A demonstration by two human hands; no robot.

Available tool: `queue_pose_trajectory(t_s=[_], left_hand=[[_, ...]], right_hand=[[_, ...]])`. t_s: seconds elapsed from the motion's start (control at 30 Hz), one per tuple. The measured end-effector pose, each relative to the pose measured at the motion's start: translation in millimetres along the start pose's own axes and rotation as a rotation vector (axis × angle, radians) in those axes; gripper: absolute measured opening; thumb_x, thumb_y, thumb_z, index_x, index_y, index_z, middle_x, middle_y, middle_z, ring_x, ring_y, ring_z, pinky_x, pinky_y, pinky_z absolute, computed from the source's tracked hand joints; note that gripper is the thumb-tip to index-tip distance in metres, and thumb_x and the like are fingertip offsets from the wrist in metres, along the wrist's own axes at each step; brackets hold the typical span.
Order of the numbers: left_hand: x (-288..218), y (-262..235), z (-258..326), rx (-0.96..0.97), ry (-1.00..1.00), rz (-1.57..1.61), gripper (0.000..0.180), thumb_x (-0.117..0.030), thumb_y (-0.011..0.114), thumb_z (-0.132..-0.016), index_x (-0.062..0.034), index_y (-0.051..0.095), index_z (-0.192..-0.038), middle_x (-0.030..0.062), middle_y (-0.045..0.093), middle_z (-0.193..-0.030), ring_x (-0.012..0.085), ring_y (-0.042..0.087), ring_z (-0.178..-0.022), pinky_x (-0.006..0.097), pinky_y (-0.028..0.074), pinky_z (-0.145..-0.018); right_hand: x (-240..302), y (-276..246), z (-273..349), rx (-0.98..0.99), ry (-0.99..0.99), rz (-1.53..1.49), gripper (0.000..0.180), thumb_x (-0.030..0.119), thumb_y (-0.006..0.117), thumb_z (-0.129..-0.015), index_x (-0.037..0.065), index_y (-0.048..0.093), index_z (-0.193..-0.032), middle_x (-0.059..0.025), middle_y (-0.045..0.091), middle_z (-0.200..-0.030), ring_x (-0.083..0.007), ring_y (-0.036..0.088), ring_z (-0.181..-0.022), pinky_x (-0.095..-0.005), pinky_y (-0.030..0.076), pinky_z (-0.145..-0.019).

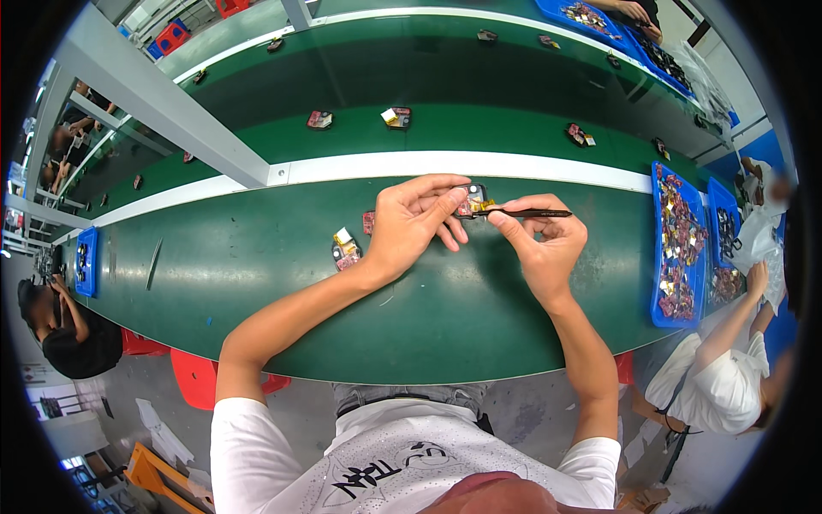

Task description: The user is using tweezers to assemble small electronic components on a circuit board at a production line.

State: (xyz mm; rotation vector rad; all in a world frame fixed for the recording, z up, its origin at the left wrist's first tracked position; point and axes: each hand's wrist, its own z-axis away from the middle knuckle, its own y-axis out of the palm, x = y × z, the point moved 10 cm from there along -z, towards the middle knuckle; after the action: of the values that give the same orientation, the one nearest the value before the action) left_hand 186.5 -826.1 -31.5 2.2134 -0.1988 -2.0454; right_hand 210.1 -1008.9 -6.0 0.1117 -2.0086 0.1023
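My left hand (pixel 414 221) is closed on a small electronic device (pixel 470 199), a black case with a red circuit board and yellow tape showing. My right hand (pixel 545 248) pinches slim black tweezers (pixel 545 212). Their tip points left and reaches the device's lower edge beside the yellow tape; whether it grips anything there is too small to tell. Left of my left wrist, another opened device (pixel 346 250) with a white and yellow piece lies on the green workbench (pixel 462 317). A red board (pixel 368 222) is partly hidden behind my left hand.
A blue tray (pixel 658 291) full of small boards stands at the right. Beyond the white rail (pixel 360 166), a green belt carries several devices, one of them a device with a white piece (pixel 396 117). A grey post (pixel 163 94) rises at the left. Co-workers sit at both sides.
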Motion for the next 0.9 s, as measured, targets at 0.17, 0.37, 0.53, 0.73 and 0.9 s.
queue_pose_trajectory(t_s=[0.17, 0.37, 0.53, 0.73, 0.9], left_hand=[[-2, 3, -1, -0.006, 0.017, -0.01, 0.029, -0.008, 0.061, -0.102, 0.012, 0.063, -0.123, 0.0178, 0.071, -0.094, 0.0211, 0.072, -0.066, 0.028, 0.059, -0.053], [-2, 2, -1, -0.02, 0.001, 0.003, 0.027, -0.009, 0.064, -0.101, 0.0099, 0.066, -0.121, 0.0151, 0.071, -0.087, 0.0176, 0.07, -0.065, 0.027, 0.059, -0.054], [-1, 3, -2, -0.013, 0.007, -0.029, 0.026, -0.008, 0.063, -0.101, 0.0098, 0.067, -0.119, 0.0141, 0.071, -0.082, 0.017, 0.07, -0.063, 0.027, 0.058, -0.053], [-1, 3, -6, -0.021, -0.009, -0.034, 0.025, -0.007, 0.064, -0.1, 0.011, 0.067, -0.117, 0.0163, 0.072, -0.086, 0.0189, 0.07, -0.06, 0.027, 0.057, -0.051], [0, 5, -7, -0.019, -0.016, -0.037, 0.026, -0.008, 0.064, -0.1, 0.0116, 0.067, -0.117, 0.0167, 0.072, -0.086, 0.0183, 0.07, -0.06, 0.026, 0.056, -0.051]], right_hand=[[2, -4, -1, 0.002, -0.003, 0.029, 0.011, -0.003, 0.084, -0.079, -0.004, 0.075, -0.083, -0.0055, 0.074, -0.087, 0.0001, 0.044, -0.051, -0.0195, 0.029, -0.046], [1, -4, 1, 0.003, -0.013, 0.044, 0.011, -0.002, 0.085, -0.078, -0.004, 0.075, -0.084, -0.0058, 0.074, -0.087, 0.0003, 0.044, -0.05, -0.0195, 0.029, -0.046], [-2, -4, 0, 0.028, 0.029, 0.025, 0.012, -0.002, 0.085, -0.078, -0.004, 0.075, -0.085, -0.006, 0.074, -0.088, 0.0004, 0.044, -0.05, -0.0192, 0.029, -0.046], [-3, -5, -2, 0.05, 0.023, 0.027, 0.014, -0.002, 0.085, -0.077, -0.004, 0.075, -0.087, -0.0066, 0.074, -0.09, -0.0002, 0.044, -0.05, -0.0193, 0.03, -0.046], [10, -3, -1, 0.071, -0.119, 0.093, 0.015, 0.0, 0.086, -0.077, -0.001, 0.076, -0.088, -0.0063, 0.076, -0.089, -0.0011, 0.042, -0.048, -0.0201, 0.031, -0.045]])
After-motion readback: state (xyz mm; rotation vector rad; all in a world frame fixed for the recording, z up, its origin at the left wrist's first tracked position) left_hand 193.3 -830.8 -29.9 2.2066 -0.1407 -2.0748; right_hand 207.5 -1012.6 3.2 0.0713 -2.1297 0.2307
